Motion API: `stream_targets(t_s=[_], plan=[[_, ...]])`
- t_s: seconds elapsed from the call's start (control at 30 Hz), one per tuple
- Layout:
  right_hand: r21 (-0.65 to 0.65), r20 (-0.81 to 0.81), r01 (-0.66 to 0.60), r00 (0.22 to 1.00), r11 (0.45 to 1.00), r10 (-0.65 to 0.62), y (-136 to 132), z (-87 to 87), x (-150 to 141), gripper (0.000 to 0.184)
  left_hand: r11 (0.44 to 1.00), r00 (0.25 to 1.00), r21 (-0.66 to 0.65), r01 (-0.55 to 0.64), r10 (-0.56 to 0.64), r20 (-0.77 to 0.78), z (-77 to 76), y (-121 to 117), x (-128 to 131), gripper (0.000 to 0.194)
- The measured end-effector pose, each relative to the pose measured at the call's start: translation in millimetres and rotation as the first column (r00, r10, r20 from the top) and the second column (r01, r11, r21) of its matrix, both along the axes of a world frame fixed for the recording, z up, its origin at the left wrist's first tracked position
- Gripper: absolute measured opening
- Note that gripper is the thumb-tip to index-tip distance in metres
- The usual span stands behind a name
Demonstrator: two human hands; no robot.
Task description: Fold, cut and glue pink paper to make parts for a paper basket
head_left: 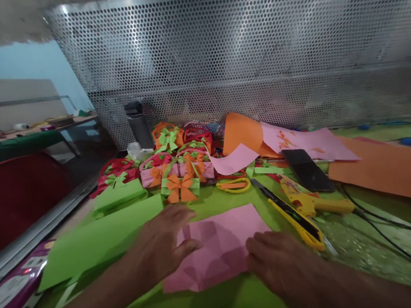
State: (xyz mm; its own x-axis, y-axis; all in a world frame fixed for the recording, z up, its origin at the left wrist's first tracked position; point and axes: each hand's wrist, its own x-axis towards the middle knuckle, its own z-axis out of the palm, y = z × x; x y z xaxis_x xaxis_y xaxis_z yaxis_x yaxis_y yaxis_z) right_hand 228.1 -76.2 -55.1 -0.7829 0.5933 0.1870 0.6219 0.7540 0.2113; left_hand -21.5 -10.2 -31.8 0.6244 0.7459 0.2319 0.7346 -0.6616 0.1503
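A creased sheet of pink paper (219, 246) lies on the green tabletop between my hands. My left hand (163, 238) is open over its left side, thumb and fingers apart; whether the fingertips touch the paper I cannot tell. At the right edge, the fingers of my right hand (273, 257) are bent together and closed on the pink paper. Just beyond that hand lies a yellow and black utility knife (290, 213). Left of my left hand are a light green paper sheet (104, 239) and a folded green paper piece (121, 195).
Small paper gift bags with bows (179, 186) crowd the back, near a dark bottle (139, 124). Yellow-handled scissors (233, 186), a phone (308, 169) and a yellow glue gun (315, 204) with a cable lie right. Behind stands a perforated metal panel (252, 45).
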Motion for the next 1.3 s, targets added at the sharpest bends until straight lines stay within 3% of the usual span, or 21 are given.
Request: stream_targets(t_s=[0.2, 0.33, 0.6, 0.73, 0.83, 0.93, 1.0, 1.07, 1.13, 1.2, 1.23, 1.3], plan=[[-0.080, 0.003, -0.006, 1.000, 0.997, 0.007, 2, 1.5, 2, 0.018, 0.977, 0.984, -0.140, -0.162, 0.149, -0.098, -1.1, 1, 3, 0.042], [-0.039, -0.044, -0.019, 0.999, 0.999, 0.017, 2, 1.3, 1, 0.020, 0.968, 0.984, -0.201, -0.148, 0.125, -0.124, 5.6, -2, 5, 0.041], [0.028, -0.105, -0.021, 0.994, 0.999, 0.024, 3, -1.4, 0, 0.023, 0.997, 0.998, -0.070, -0.025, 0.028, 0.049, 0.4, 1, 0, 0.019], [0.014, -0.085, -0.044, 0.995, 0.999, 0.046, 3, -3.6, 0, 0.019, 0.997, 0.980, -0.010, -0.076, 0.076, 0.183, 5.0, -3, 2, 0.012], [0.007, -0.059, -0.038, 0.998, 0.999, 0.038, 1, -1.0, 0, 0.016, 0.965, 0.940, -0.187, -0.182, 0.227, 0.257, 15.4, -7, 7, 0.013], [0.017, -0.049, -0.017, 0.999, 1.000, 0.018, -4, 5.0, 0, 0.015, 0.880, 0.910, -0.428, -0.206, 0.333, 0.247, 25.3, -11, 11, 0.024], [0.015, -0.037, -0.009, 0.999, 1.000, 0.009, -6, 8.0, -1, 0.015, 0.831, 0.922, -0.533, -0.160, 0.319, 0.220, 28.1, -14, 12, 0.027], [0.010, -0.023, 0.005, 1.000, 1.000, -0.004, -6, 7.8, -2, 0.016, 0.818, 0.948, -0.568, -0.092, 0.247, 0.202, 27.2, -18, 11, 0.029], [0.029, -0.039, 0.010, 0.999, 1.000, -0.009, -4, 4.6, -2, 0.012, 0.876, 0.966, -0.482, -0.002, 0.128, 0.227, 23.8, -24, 10, 0.027], [0.113, -0.115, 0.034, 0.993, 0.993, -0.021, -1, 1.4, -3, 0.006, 0.957, 0.957, -0.268, 0.110, -0.029, 0.289, 20.6, -30, 9, 0.022], [0.170, -0.177, 0.050, 0.984, 0.984, -0.020, 0, 1.1, -3, 0.007, 0.977, 0.944, -0.140, 0.163, -0.113, 0.312, 19.9, -33, 8, 0.019], [0.282, -0.318, 0.070, 0.948, 0.957, 0.025, -2, 4.3, -4, 0.008, 0.965, 0.919, 0.115, 0.236, -0.260, 0.295, 21.1, -39, 9, 0.018]])
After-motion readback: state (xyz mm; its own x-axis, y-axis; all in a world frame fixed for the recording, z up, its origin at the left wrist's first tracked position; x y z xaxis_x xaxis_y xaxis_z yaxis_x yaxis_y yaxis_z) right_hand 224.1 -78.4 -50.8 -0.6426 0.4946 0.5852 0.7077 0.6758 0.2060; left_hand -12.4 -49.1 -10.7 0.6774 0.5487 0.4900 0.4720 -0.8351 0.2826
